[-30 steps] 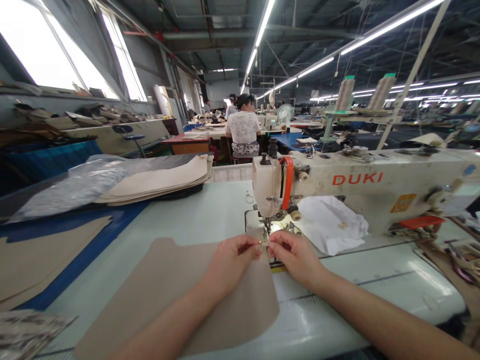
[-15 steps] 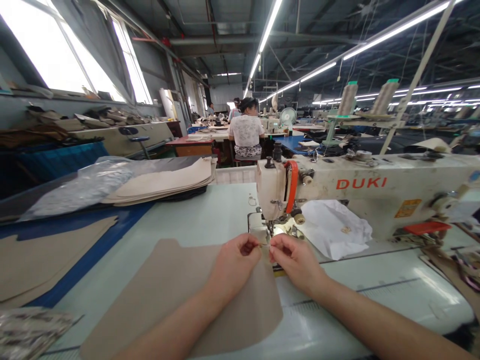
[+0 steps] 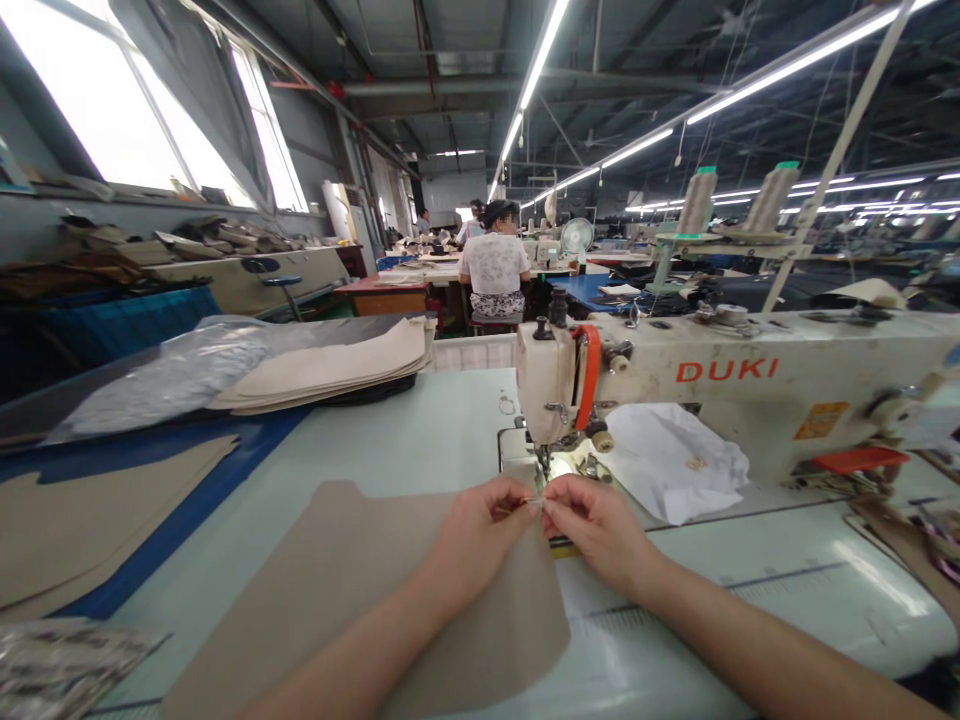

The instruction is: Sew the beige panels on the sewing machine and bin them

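Note:
My left hand (image 3: 491, 520) and my right hand (image 3: 592, 515) meet fingertip to fingertip just in front of the sewing machine's needle area (image 3: 544, 458). Both are closed in a pinch. Between them shows a thin pale strand (image 3: 534, 500), too small to tell its exact kind. Under my left hand and forearm lies a flat beige-grey fabric panel (image 3: 352, 560), its right part reaching below my fingers. The white sewing machine (image 3: 720, 375) stands right behind my hands, its presser foot partly hidden by them.
A crumpled white sheet (image 3: 675, 465) with small bits on it lies under the machine arm. Stacked beige panels (image 3: 337, 370) and a clear plastic bag (image 3: 172, 375) are at the back left. More cut panels (image 3: 105, 510) rest on blue material. A person (image 3: 495, 260) sits farther ahead.
My hands have come slightly closer together, the left moving right toward the right fingertips. The strand between them shows a shorter length. The panel and machine stay put.

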`<control>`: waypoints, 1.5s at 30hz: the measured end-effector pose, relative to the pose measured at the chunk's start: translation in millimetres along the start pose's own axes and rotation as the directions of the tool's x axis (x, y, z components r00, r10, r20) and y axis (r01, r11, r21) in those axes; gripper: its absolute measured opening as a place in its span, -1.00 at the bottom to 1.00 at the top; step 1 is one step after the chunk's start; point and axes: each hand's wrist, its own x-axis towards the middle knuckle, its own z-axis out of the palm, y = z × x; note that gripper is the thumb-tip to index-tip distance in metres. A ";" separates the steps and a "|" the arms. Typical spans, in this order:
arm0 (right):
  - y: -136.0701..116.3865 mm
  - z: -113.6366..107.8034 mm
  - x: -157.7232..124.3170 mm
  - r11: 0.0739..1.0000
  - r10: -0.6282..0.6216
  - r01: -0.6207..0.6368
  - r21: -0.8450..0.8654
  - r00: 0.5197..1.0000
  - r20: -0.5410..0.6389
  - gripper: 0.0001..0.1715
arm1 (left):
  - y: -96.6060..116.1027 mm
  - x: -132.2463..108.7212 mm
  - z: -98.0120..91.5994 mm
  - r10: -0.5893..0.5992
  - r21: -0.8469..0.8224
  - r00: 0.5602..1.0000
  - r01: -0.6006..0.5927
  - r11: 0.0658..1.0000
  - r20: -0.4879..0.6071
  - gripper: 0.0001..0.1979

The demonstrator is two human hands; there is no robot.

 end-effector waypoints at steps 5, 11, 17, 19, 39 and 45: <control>-3.5 -1.1 -1.6 0.997 -0.022 0.021 -0.074 1.000 -0.010 -0.86 | 5.3 -2.7 -2.3 0.005 0.077 1.000 -0.003 0.997 -0.025 -0.80; -7.1 -3.2 -3.5 0.978 -0.075 0.068 -0.197 0.997 -0.027 -0.86 | -0.2 -1.8 -1.5 0.046 0.089 0.998 -0.042 0.995 -0.037 -0.80; -8.9 -2.6 -4.3 0.965 -0.079 0.071 -0.253 0.997 -0.019 -0.87 | -4.7 -2.0 -1.1 0.074 0.117 0.997 -0.073 0.990 -0.001 -0.80; -7.7 -2.5 -3.9 0.961 -0.068 0.063 -0.269 0.998 -0.007 -0.88 | -3.1 -2.7 -1.4 0.057 0.157 0.998 -0.059 0.986 0.018 -0.80; -23.3 -1.2 31.5 0.898 0.390 -0.387 -0.209 0.920 -0.029 -0.82 | -20.7 -2.2 -6.2 0.324 0.629 0.945 -0.223 0.745 -0.049 -0.75; -23.0 2.0 38.3 0.875 0.422 -0.400 -0.273 0.906 0.024 -0.76 | -17.2 -16.6 -3.9 0.301 0.621 0.951 -0.196 0.759 -0.068 -0.75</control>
